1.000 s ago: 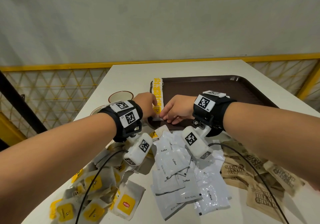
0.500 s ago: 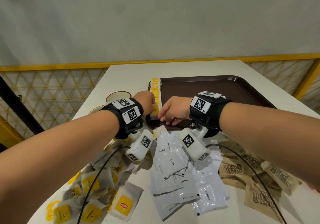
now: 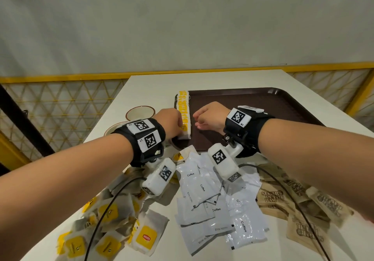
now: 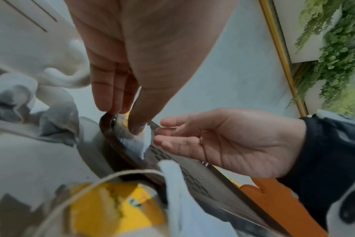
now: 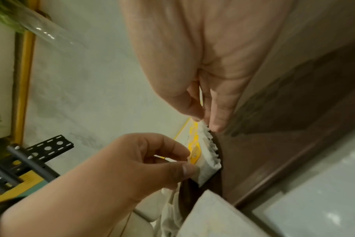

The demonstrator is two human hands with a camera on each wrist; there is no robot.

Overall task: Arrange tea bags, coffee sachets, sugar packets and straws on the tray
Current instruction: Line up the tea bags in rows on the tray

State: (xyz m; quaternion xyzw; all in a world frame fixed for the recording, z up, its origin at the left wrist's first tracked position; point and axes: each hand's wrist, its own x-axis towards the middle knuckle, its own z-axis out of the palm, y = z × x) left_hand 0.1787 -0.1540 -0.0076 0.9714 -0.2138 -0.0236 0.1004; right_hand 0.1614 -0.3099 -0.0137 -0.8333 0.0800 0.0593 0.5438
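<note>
Right hand (image 3: 210, 117) has drawn back from the tea-bag row (image 3: 183, 115) since a second ago — fingers now loose, just beside it, holding nothing. Left hand (image 3: 170, 122) still pinches the row's near end. Row stands along the tray's (image 3: 263, 107) left edge. Coffee sachets (image 3: 204, 196) and sugar packets (image 3: 299, 204) remain on the counter (image 3: 153, 86) — probably next; no straws visible.

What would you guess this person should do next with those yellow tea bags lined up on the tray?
Probably let go of the row of tea bags and fetch more from the loose pile. The row already stands along the left edge of the tray; the left hand pinches its near end and the right hand is open beside it. Many tea bags lie unsorted on the table.
</note>
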